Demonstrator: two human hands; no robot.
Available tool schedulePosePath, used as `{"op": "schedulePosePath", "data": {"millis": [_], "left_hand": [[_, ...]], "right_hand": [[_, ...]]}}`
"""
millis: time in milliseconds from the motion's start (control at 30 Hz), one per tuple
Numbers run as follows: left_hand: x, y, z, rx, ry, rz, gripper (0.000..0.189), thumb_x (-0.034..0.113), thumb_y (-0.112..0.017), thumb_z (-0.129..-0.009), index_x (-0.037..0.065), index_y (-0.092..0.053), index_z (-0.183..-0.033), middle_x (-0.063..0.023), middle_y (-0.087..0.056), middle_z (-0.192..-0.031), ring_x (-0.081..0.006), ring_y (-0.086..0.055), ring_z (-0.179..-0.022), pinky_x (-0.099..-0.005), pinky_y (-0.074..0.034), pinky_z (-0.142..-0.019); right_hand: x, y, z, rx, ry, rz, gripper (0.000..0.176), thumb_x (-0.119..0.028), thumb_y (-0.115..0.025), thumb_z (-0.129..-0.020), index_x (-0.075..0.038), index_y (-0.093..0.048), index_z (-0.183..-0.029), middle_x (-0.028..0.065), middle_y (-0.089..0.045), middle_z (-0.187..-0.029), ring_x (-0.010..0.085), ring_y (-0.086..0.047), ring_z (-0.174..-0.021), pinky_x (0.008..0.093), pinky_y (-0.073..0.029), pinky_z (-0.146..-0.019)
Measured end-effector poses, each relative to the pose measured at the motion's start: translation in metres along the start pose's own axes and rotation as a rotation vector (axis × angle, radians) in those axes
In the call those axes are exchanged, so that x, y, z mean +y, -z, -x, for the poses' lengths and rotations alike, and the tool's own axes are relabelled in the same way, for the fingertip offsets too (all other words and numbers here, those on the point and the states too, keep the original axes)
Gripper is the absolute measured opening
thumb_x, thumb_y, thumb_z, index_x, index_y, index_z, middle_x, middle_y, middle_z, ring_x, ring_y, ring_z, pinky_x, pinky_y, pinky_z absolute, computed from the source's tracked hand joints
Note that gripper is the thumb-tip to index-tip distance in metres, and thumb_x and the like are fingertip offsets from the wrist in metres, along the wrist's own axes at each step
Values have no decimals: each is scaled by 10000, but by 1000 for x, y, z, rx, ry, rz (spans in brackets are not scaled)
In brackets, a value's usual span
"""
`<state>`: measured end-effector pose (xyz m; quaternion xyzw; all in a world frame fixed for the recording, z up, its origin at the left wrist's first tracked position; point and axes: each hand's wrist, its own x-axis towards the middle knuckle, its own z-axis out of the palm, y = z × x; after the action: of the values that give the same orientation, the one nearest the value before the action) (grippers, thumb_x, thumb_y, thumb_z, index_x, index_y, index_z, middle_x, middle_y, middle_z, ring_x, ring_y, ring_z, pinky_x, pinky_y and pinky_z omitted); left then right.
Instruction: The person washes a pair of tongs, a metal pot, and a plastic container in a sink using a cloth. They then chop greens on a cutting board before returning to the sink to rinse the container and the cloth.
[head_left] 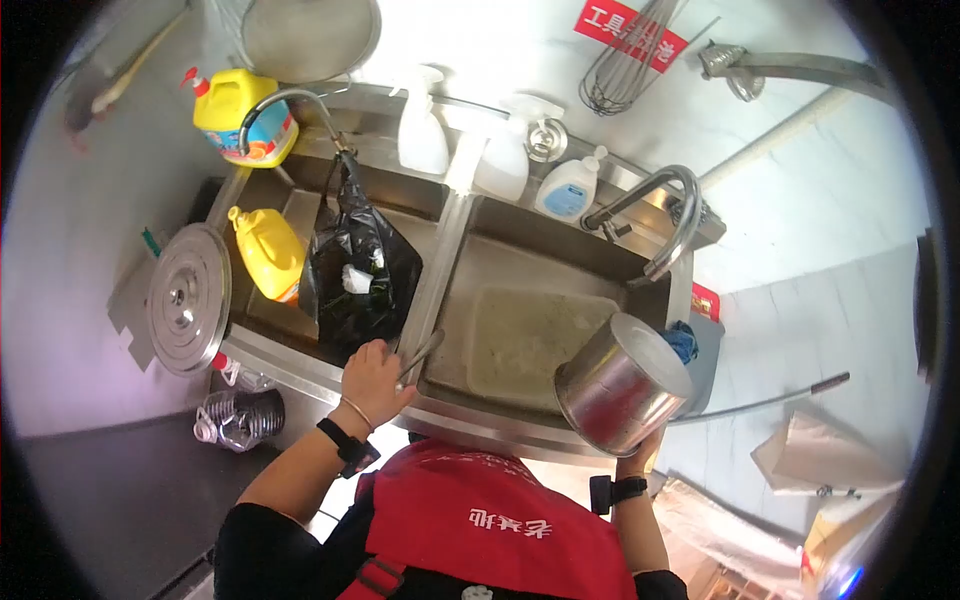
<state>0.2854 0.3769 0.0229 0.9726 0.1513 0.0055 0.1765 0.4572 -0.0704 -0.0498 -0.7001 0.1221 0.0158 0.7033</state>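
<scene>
My left hand (375, 385) is closed around a slim metal utensil (425, 357) at the front rim of the sink, beside the divider; its working end cannot be made out. At the right, my right hand (642, 457) grips a large stainless steel pot (628, 385). The pot is tipped over the front right of the right basin (470, 270), its base facing up and right. My right fingers are partly hidden behind it. Shallow cloudy water (530, 330) lies in that basin. Close to my left hand, a black plastic bag (360, 270) hangs from the left faucet (290, 95).
Yellow jugs (270, 250) and a round metal lid (187, 297) are at the left. White spray bottles (422, 130) and a soap bottle (567, 187) line the back ledge. The right faucet (680, 215) arches over its basin. A long-handled tool (765, 400) sticks out beyond the pot.
</scene>
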Motion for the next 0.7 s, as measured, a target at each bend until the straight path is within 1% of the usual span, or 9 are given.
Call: {"op": "schedulePosePath", "data": {"millis": [33,167,233,433,467,533,567,633,700], "left_hand": [[-5,-3,3,-4,-25,5,409,297,-735,-643,28,-608,-923,-203,-496,-1103,-359,-494,-1005,-442,-425,-846],[-19,-23,8,-103,-8,23,307,276,-677,-701,12,-625,-848,-186,-522,-1062,-343,-530,-964,-414,-464,-798],[-22,-25,10,-170,-2,50,289,270,-649,-738,3,-624,-845,-189,-528,-1064,-341,-539,-948,-415,-471,-793],[-27,-17,7,7,-7,128,234,223,-594,-794,-3,-615,-851,-187,-536,-1069,-353,-572,-908,-419,-484,-762],[-25,-9,6,57,0,141,226,215,-592,-801,-4,-613,-854,-189,-537,-1066,-357,-570,-917,-421,-481,-766],[-16,9,8,153,-18,156,215,208,-585,-805,-2,-612,-845,-187,-546,-1055,-354,-570,-922,-426,-479,-773],[-10,17,8,199,-53,159,213,211,-581,-804,2,-615,-833,-181,-553,-1046,-347,-573,-918,-429,-480,-774],[4,27,14,212,-80,136,222,197,-560,-824,-11,-605,-891,-192,-544,-1059,-366,-556,-942,-427,-460,-810],[6,14,17,237,-161,183,259,194,-537,-843,-27,-587,-969,-205,-533,-1077,-386,-527,-986,-424,-434,-852]], "right_hand": [[-5,-3,7,13,168,327,398,-298,-479,-918,11,-527,-1163,111,-590,-1087,208,-584,-947,329,-501,-800],[-35,-11,32,175,-32,-293,399,-324,-434,-949,13,-553,-1127,86,-610,-1024,177,-586,-904,316,-495,-778],[-44,-12,41,221,35,-208,411,-333,-417,-958,14,-543,-1139,90,-603,-1040,185,-585,-903,320,-495,-782],[-56,-7,49,275,59,-435,390,-309,-407,-962,0,-535,-1162,79,-600,-1046,185,-581,-908,327,-497,-784],[-40,6,42,253,168,-221,367,-287,-400,-963,-11,-533,-1166,78,-604,-1033,194,-585,-903,326,-500,-783],[-22,17,33,45,199,-523,356,-297,-416,-959,-26,-542,-1154,69,-606,-983,179,-581,-830,302,-497,-725],[-38,4,44,59,202,-408,370,-329,-423,-959,-37,-532,-1159,57,-596,-963,169,-569,-829,310,-488,-725],[-52,-17,55,262,241,-287,348,-364,-450,-952,-66,-559,-1096,17,-564,-901,148,-546,-813,296,-465,-733],[-51,-18,64,412,61,-202,398,-418,-401,-963,-70,-582,-1032,11,-525,-799,118,-483,-734,296,-433,-694]]}}
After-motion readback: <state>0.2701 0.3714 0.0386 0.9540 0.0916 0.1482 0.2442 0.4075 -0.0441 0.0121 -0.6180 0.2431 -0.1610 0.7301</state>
